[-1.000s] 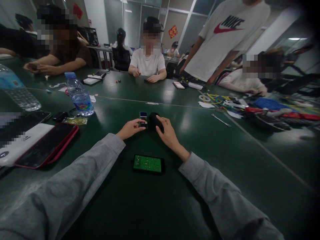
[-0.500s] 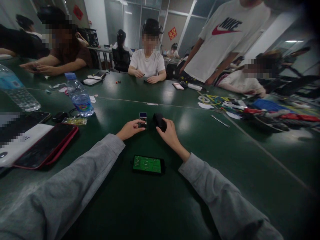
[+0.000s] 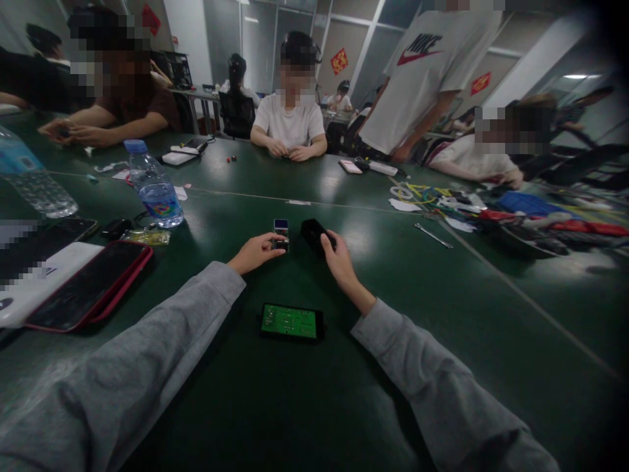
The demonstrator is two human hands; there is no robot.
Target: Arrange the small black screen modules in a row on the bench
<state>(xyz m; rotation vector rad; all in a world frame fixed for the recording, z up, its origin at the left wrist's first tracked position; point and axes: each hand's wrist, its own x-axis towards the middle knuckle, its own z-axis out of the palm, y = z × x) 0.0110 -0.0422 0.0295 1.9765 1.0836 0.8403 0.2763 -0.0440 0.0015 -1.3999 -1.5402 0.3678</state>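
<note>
Two hands out in front of me, both busy. My left hand (image 3: 255,253) has its grip pinched together on a small part (image 3: 281,243) sitting on the green worktop (image 3: 442,314). The thumb and fingertips close on its near end, and the far end shows a bit of blue and white. My right hand (image 3: 337,259) is just beside it, grip wrapped around the near end of a black block (image 3: 313,233), with the thumb on top. The block looks tilted, its far end pointing away to the left, but I can't tell if it's lifted off the surface or resting on it. The part and the block are close together but not touching.

Right between my forearms, closer to me, a phone (image 3: 292,322) lies flat with a green picture on its screen. Off to my left there's a second phone in a red case (image 3: 91,285) lying on something white, and beyond that a water bottle (image 3: 153,187) with a blue cap stands upright. Over to the right a metal tool (image 3: 433,236) lies on its own, with a messy heap of cables (image 3: 427,195) behind it. Other people sit along the far side, and one in a white T-shirt (image 3: 422,78) is standing.
</note>
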